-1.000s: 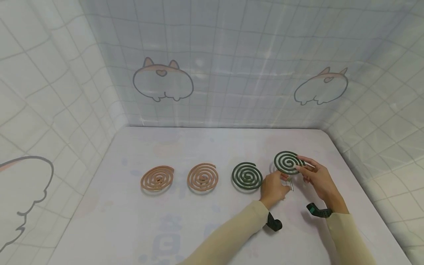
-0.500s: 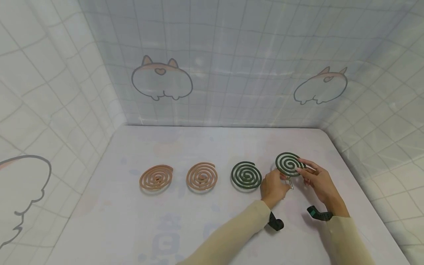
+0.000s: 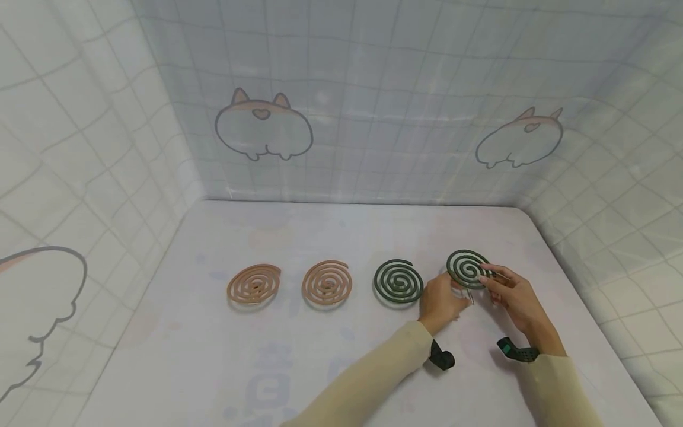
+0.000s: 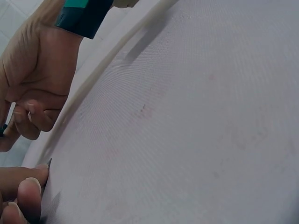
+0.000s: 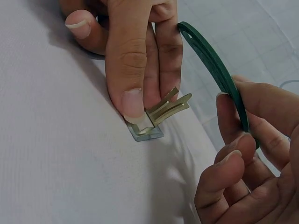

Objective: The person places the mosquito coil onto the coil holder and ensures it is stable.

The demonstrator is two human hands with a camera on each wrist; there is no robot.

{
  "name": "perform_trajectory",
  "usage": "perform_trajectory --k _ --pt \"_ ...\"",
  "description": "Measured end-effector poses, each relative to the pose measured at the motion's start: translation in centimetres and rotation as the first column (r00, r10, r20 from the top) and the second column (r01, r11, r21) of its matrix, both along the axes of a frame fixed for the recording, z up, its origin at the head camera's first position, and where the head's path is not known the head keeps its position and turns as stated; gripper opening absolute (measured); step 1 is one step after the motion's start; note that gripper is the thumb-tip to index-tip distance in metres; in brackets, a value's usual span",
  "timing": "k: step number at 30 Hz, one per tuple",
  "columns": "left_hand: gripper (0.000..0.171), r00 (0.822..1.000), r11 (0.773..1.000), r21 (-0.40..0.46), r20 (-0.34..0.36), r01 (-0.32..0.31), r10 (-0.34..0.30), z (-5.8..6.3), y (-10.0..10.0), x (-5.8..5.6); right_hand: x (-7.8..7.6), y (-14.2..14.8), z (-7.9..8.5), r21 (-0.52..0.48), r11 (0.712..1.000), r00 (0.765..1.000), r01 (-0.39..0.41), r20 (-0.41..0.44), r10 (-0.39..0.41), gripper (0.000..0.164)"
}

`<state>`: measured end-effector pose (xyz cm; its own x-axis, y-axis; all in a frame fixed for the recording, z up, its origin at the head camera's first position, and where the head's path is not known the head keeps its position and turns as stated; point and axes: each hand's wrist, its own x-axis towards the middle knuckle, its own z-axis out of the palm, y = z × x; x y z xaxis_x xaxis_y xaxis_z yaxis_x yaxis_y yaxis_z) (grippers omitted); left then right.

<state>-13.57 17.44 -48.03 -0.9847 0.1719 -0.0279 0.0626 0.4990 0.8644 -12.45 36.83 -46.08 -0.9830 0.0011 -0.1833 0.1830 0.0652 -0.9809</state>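
Note:
My right hand (image 3: 516, 299) pinches a green mosquito coil (image 3: 469, 270) by its right edge, between thumb and fingers. The coil is tilted and off the table. My left hand (image 3: 440, 303) grips a small metal coil stand (image 5: 148, 133) low at the table; in the right wrist view its thumb presses on the stand's flat base, and bent metal prongs (image 5: 170, 107) rise beside it. In that view the held coil appears edge-on, apart from the prongs. In the left wrist view, the left fingertips (image 4: 30, 193) show at the lower left, with the stand mostly hidden.
Left of my hands, another green coil (image 3: 399, 283) and two brown coils (image 3: 327, 286) (image 3: 255, 286) sit in a row, seemingly raised on stands above the white table (image 3: 320, 367). Tiled-pattern cloth walls (image 3: 373, 148) enclose the back and sides.
My right hand has moved the green coil slightly right and toward me. The left hand stays at the stand, and the other coils have not moved.

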Motion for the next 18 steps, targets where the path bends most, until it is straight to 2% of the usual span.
perform_trajectory --k 5,18 --pt "0.033 1.0 1.0 -0.011 -0.003 -0.003 0.003 -0.06 0.05 -0.1 0.32 0.1 -0.06 0.056 0.998 1.0 -0.015 -0.001 0.015 0.037" --pt "0.032 1.0 1.0 0.0 0.003 -0.001 0.001 -0.3 0.15 -0.15 0.64 0.0 -0.07 0.03 0.999 0.999 -0.037 0.015 0.037 0.034"
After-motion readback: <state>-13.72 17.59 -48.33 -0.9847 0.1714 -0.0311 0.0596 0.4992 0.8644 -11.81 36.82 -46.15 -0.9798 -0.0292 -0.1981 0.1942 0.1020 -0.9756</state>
